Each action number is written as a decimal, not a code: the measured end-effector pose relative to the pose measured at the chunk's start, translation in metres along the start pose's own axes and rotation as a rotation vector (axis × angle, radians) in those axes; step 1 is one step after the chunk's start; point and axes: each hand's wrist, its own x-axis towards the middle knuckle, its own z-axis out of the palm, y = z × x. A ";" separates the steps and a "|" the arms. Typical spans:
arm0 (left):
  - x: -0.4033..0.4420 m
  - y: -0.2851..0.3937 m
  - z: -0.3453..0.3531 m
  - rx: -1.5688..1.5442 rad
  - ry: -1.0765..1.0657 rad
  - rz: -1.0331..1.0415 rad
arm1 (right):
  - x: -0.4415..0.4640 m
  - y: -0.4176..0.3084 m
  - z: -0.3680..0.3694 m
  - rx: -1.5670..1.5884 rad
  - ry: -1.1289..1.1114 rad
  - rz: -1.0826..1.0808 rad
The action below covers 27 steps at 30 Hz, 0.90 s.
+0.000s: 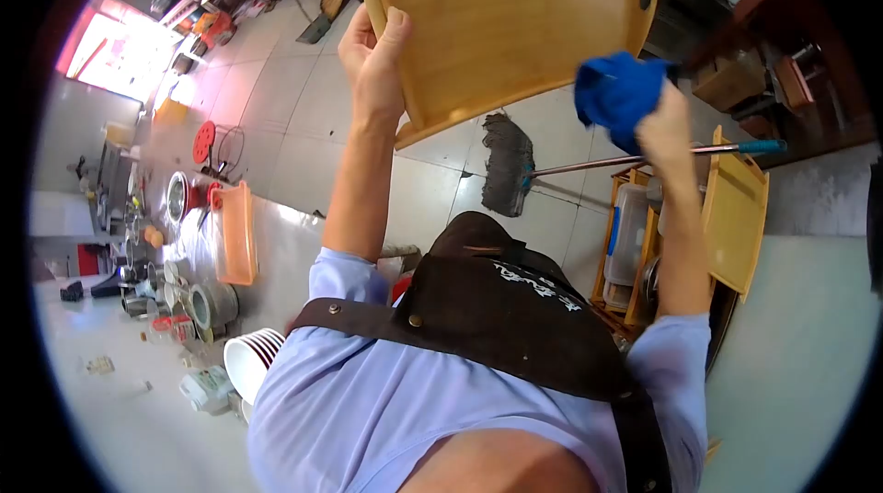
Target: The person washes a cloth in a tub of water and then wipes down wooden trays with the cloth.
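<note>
A pale wooden tray [515,24] with a raised rim and a cut-out handle slot is held up in front of me, tilted, its top end running out of view. My left hand [375,61] grips its left edge, thumb over the rim. On the right, my right hand [664,130] is closed around a bunched blue cloth [618,93], close to the tray's lower right corner. The hand is slightly blurred, and whether the cloth touches the tray I cannot tell.
Below the tray, a mop [509,165] lies on the tiled floor, its pole reaching right. Another wooden tray [736,217] leans beside a rack holding a plastic box [627,231]. A metal counter at left carries an orange tray [236,234], stacked white bowls [250,360] and jars.
</note>
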 end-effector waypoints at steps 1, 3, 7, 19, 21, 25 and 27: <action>0.000 -0.003 0.004 0.002 -0.008 -0.003 | -0.002 -0.035 0.024 -0.043 -0.005 0.105; -0.004 -0.012 0.012 0.016 -0.015 -0.011 | -0.012 -0.065 0.071 -0.111 -0.015 -0.321; -0.003 -0.021 0.015 0.027 -0.009 -0.026 | -0.031 -0.057 0.132 -0.440 -0.261 -0.555; -0.011 -0.017 0.015 -0.002 0.097 0.014 | 0.013 -0.015 0.081 -0.755 -0.389 -0.309; -0.005 -0.023 0.019 -0.082 0.116 0.031 | -0.004 -0.022 0.104 -0.510 -0.424 -0.412; -0.001 -0.038 0.007 -0.036 0.105 -0.019 | -0.031 -0.026 0.120 -0.564 -0.355 -0.481; -0.007 -0.032 0.010 -0.063 0.110 -0.013 | -0.029 -0.003 0.110 -0.607 -0.277 -0.569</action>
